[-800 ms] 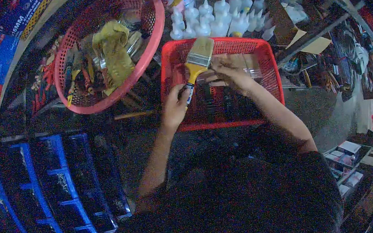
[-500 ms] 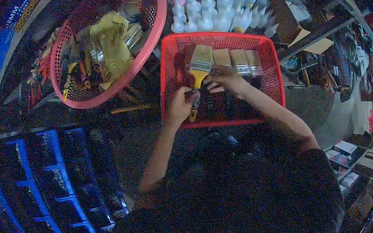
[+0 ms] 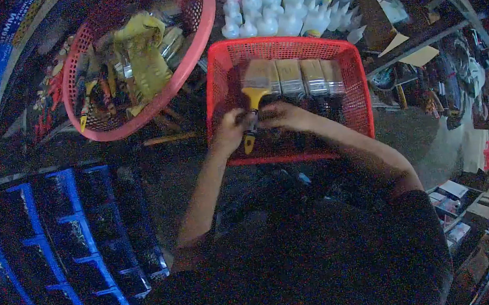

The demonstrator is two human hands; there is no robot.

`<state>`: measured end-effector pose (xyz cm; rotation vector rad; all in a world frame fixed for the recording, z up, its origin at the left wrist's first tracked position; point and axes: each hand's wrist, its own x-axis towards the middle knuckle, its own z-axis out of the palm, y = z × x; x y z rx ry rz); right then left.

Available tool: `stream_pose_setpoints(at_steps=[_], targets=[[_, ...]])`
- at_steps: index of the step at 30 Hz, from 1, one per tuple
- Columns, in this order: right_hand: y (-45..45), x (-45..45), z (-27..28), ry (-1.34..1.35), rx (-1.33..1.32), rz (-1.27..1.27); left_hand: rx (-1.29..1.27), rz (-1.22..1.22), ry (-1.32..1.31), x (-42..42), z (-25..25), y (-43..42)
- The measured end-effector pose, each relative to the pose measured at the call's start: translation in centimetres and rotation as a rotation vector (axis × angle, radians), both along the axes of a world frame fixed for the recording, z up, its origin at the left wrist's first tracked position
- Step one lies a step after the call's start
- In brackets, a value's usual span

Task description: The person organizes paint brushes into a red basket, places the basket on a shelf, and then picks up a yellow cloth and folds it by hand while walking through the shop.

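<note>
A wide paintbrush (image 3: 255, 94) with a yellow and dark handle is tilted over the left part of the red basket (image 3: 284, 42), bristles pointing away from me. My left hand (image 3: 229, 131) is closed round its handle from the left. From the other side my right hand (image 3: 287, 116) has its bent fingers against the same handle, though the fingertips are dim and partly hidden. Several more paintbrushes (image 3: 313, 77) lie side by side in the basket, bristles toward its far wall and their handles in shadow.
A tilted pink basket (image 3: 200, 68) at upper left holds yellow gloves (image 3: 148, 61) and tools. Behind the red basket stand several white nozzle bottles (image 3: 289, 14). Blue parts bins (image 3: 79, 223) fill the lower left. Boxes (image 3: 454, 190) sit at lower right.
My right hand has come down from beside the bristles to the brush handle. The held brush has shifted slightly toward me and lower, and my left hand has stayed on it.
</note>
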<state>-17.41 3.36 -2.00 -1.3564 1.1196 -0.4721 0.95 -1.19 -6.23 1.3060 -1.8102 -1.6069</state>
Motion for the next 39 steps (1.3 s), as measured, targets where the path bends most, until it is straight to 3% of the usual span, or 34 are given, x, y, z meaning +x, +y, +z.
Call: stream_pose_setpoints(at_steps=[2, 8, 13, 16, 18, 20, 24, 27, 29, 32, 34, 39], targets=[[0.2, 0.0, -0.3, -0.03, 0.034, -0.036, 0.231, -0.114, 0.058, -0.4, 2.6, 0.3], [0.3, -0.4, 0.5, -0.059, 0.152, -0.211, 0.085, -0.235, 0.089, -0.8, 3.3, 0.8], [0.3, -0.3, 1.3, -0.038, 0.181, -0.281, 0.107, -0.172, -0.037, -0.9, 3.9, 1.8], [0.0, -0.6, 0.4, 0.083, 0.184, -0.14, 0.203, -0.212, -0.079, -0.8, 4.0, 1.7], [0.0, -0.9, -1.1, 0.215, -0.053, -0.062, 0.245, -0.29, -0.058, -0.9, 4.6, 1.6], [-0.1, -1.1, -0.7, 0.323, -0.152, 0.012, 0.018, -0.455, -0.307, -1.2, 5.4, 1.6], [-0.3, -1.2, 0.6, 0.434, -0.134, 0.101, 0.061, -0.568, -0.115, -1.4, 4.3, 1.5], [0.1, -1.1, 0.8, 0.281, -0.121, -0.008, 0.078, -0.578, -0.12, -1.3, 3.5, 1.8], [0.1, -1.1, 1.6, 0.316, -0.116, 0.005, 0.136, -0.581, 0.011, -1.4, 3.2, 2.0], [-0.3, -1.2, 2.0, 0.378, -0.095, 0.067, 0.127, -0.645, -0.027, -1.5, 1.5, 1.8], [-0.3, -1.2, 1.8, 0.399, -0.075, 0.113, 0.102, -0.602, -0.062, -1.4, 3.3, 2.0], [0.3, -1.3, 0.4, 0.21, 0.026, -0.062, 0.111, -0.568, -0.253, -1.6, 5.7, 1.9]])
